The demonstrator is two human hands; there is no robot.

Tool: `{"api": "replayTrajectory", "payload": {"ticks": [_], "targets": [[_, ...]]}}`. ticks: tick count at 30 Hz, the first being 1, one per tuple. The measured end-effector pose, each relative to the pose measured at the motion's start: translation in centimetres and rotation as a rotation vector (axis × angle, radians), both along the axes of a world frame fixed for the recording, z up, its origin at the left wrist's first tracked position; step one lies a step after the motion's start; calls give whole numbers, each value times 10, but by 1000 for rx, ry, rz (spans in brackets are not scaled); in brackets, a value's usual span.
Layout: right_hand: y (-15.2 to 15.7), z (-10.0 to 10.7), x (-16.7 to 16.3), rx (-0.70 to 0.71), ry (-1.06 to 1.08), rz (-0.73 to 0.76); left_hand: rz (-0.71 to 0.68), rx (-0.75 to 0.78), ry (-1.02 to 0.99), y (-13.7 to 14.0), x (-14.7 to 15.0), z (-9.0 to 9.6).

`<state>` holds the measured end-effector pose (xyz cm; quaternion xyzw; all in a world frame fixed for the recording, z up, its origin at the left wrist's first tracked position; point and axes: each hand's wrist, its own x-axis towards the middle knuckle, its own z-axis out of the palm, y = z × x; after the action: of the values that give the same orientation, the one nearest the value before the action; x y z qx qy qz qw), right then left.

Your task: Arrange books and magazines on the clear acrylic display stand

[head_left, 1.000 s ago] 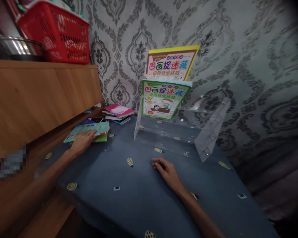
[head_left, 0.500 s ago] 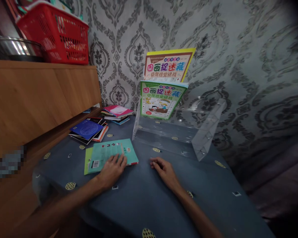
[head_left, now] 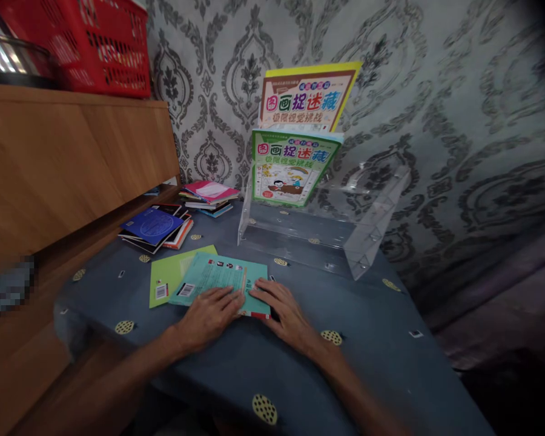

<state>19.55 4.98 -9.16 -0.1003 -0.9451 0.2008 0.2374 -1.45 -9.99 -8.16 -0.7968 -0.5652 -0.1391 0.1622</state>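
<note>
A teal book (head_left: 218, 275) lies on the table, back cover up, partly over a lime-green book (head_left: 168, 272). My left hand (head_left: 213, 312) rests on the teal book's lower part, its fingers stretched out flat. At the right edge of that book, my right hand (head_left: 284, 309) has its fingers on the cover and the thumb low at the edge, gripping it. Behind them stands a clear acrylic book rack (head_left: 300, 236). A green-covered picture book (head_left: 290, 169) and a brown-and-yellow one (head_left: 300, 100) stand upright at its left side.
A pile of books with a blue one on top (head_left: 157, 224) lies at the left. Another pile with a pink cover (head_left: 211, 191) is near the wall. A wooden cabinet (head_left: 82, 151) carries a red basket (head_left: 113, 54) and a metal pot (head_left: 13, 57). Dark patterned cloth covers the table (head_left: 367, 375).
The teal book has slid right under my left hand, baring more of the lime-green book. My right hand has moved from the tablecloth onto the teal book's right edge. The view has tilted down slightly.
</note>
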Motion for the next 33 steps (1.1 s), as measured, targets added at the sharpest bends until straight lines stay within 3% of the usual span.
{"api": "replayTrajectory", "payload": {"ticks": [3,5,10,14,21,27,33], "targets": [[5,0,2,21,6,44,4,-89,-70,-9,-1,3],[8,-1,6,8,17,58,76,-140,-93,-16,-14,3],[9,-3,23,-22,24,60,399,-185,-140,-35,-82,-3],[4,-4,41,-29,58,53,462,-253,-80,-43,-118,-9],[-7,-8,66,-8,4,34,487,-262,136,-32,-104,-1],[-15,-6,70,20,14,18,457,-291,116,-22,-103,13],[-18,-2,70,63,62,44,520,-284,163,-19,-92,6]]}}
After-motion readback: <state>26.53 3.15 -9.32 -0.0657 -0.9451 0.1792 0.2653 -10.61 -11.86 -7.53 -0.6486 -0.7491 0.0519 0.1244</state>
